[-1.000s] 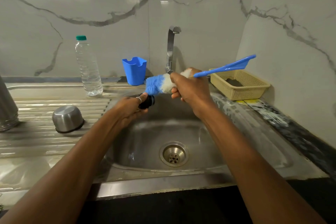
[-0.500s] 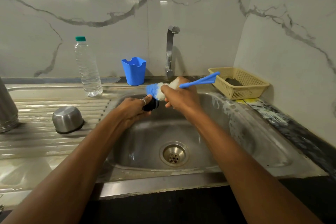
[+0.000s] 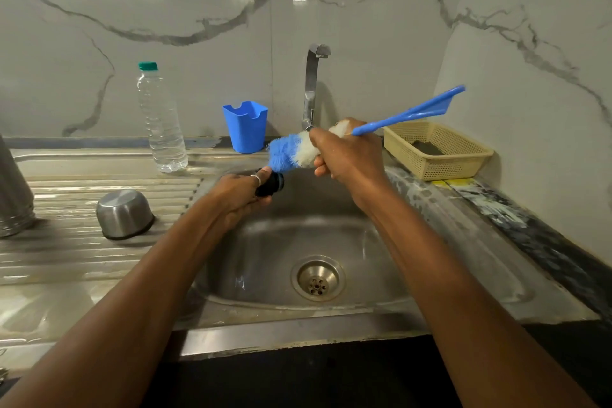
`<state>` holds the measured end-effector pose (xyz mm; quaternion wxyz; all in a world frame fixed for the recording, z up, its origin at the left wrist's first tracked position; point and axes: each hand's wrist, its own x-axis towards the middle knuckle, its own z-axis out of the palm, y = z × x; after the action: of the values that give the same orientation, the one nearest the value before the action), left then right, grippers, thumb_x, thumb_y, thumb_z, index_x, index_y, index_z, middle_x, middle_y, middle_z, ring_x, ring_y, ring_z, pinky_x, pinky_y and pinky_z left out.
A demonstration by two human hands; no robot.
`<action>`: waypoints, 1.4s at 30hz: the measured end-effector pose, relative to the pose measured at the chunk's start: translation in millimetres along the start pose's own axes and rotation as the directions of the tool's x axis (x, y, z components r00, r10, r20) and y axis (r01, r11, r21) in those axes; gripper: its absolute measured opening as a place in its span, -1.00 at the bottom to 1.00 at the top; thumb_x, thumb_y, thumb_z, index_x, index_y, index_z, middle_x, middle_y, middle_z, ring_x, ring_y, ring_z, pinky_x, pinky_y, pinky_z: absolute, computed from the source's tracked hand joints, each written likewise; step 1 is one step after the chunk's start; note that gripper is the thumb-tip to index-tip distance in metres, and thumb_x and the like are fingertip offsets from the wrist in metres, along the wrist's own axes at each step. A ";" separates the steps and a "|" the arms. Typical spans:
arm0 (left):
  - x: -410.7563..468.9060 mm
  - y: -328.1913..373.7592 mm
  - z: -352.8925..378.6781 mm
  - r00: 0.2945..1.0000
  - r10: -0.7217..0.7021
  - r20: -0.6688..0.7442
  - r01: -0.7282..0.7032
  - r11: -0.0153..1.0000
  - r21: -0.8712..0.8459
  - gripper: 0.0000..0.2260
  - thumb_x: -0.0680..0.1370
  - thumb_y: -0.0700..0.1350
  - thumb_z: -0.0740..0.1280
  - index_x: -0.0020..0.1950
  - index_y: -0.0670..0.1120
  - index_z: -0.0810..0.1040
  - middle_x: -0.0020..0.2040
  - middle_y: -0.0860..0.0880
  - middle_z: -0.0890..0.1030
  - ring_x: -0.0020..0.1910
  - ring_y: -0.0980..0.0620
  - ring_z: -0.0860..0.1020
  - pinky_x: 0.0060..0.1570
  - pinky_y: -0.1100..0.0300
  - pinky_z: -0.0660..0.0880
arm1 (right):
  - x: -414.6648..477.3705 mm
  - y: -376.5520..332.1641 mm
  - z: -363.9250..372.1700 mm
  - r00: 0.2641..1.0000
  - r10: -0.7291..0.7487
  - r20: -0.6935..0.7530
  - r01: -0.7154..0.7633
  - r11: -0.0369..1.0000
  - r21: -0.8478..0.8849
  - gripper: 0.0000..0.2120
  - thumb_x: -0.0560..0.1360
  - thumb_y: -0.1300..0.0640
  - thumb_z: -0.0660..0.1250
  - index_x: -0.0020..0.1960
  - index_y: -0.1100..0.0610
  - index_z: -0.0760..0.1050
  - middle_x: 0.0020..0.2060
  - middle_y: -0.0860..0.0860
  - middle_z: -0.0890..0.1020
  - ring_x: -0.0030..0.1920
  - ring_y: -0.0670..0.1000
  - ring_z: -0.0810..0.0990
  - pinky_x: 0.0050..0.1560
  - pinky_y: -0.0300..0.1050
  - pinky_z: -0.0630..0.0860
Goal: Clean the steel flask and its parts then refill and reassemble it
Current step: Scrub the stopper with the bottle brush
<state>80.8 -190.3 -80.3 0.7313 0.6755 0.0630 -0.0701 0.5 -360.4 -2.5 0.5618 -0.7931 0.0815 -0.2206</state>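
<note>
Left hand (image 3: 239,191), right hand (image 3: 346,156): tight grips.

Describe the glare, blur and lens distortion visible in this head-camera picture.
Head view: glare streaks on the wall and the wet drainboard; the brush handle looks slightly motion-blurred; the wide lens bows the sink rim.

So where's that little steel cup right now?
In the head view, the steel cup sits upside down on the draining board left of the sink, in front of the water bottle.

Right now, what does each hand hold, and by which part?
The left hand grips the black stopper by its near end; the right hand grips the bottle brush around its white bristles.
</note>
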 end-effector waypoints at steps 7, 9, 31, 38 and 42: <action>-2.0 -1.1 5.8 1.000 -0.019 0.005 0.019 1.000 0.019 -0.57 0.56 0.02 0.45 0.29 -0.24 0.53 0.18 -0.22 0.62 -0.01 -0.06 0.67 -0.16 0.18 0.65 | -1.4 5.7 4.5 0.998 0.051 0.045 -0.051 0.999 -0.009 -0.80 0.40 0.04 0.36 -0.07 0.16 0.57 -0.37 0.05 0.70 -0.45 -0.02 0.68 -0.38 -0.19 0.46; 1.3 -0.8 0.4 1.000 -0.011 -0.026 0.011 1.000 -0.012 -0.58 0.56 0.01 0.46 0.29 -0.23 0.53 0.17 -0.21 0.61 0.00 -0.07 0.66 -0.25 0.22 0.63 | -0.4 1.3 0.6 1.000 0.021 0.016 -0.021 1.000 -0.001 -0.81 0.41 0.04 0.37 -0.09 0.16 0.57 -0.39 0.04 0.70 -0.46 -0.02 0.68 -0.37 -0.18 0.49; -4.1 0.9 6.0 0.999 -0.028 -0.027 0.027 0.999 -0.023 -0.60 0.58 0.00 0.44 0.28 -0.23 0.52 0.16 -0.20 0.61 -0.03 -0.05 0.65 -0.16 0.16 0.67 | 2.3 4.2 3.0 0.999 0.011 0.034 -0.010 0.999 -0.045 -0.78 0.41 0.02 0.36 -0.10 0.18 0.58 -0.40 0.04 0.70 -0.44 -0.01 0.68 -0.32 -0.16 0.50; -8.7 -1.1 16.6 0.998 -0.057 0.018 0.057 0.998 0.013 -0.60 0.58 0.01 0.43 0.27 -0.26 0.56 0.13 -0.20 0.65 -0.10 -0.03 0.66 -0.10 0.14 0.66 | -2.1 16.2 13.0 0.993 0.047 0.111 -0.038 0.996 -0.081 -0.82 0.43 0.02 0.37 -0.06 0.12 0.52 -0.23 0.02 0.71 -0.42 -0.04 0.69 -0.30 -0.17 0.49; -9.2 -2.7 11.5 0.997 -0.074 0.006 0.073 0.997 0.037 -0.57 0.58 0.03 0.43 0.29 -0.25 0.52 0.19 -0.21 0.62 -0.01 -0.07 0.68 -0.14 0.13 0.66 | -1.3 9.7 8.2 0.998 0.037 0.047 -0.035 0.999 -0.025 -0.83 0.42 0.05 0.38 -0.09 0.15 0.55 -0.28 0.04 0.71 -0.44 -0.03 0.68 -0.34 -0.20 0.47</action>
<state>71.3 -201.8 -80.4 0.7160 0.6857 0.0837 -0.1007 4.1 -356.3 -14.1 0.5577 -0.8034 0.0851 -0.1905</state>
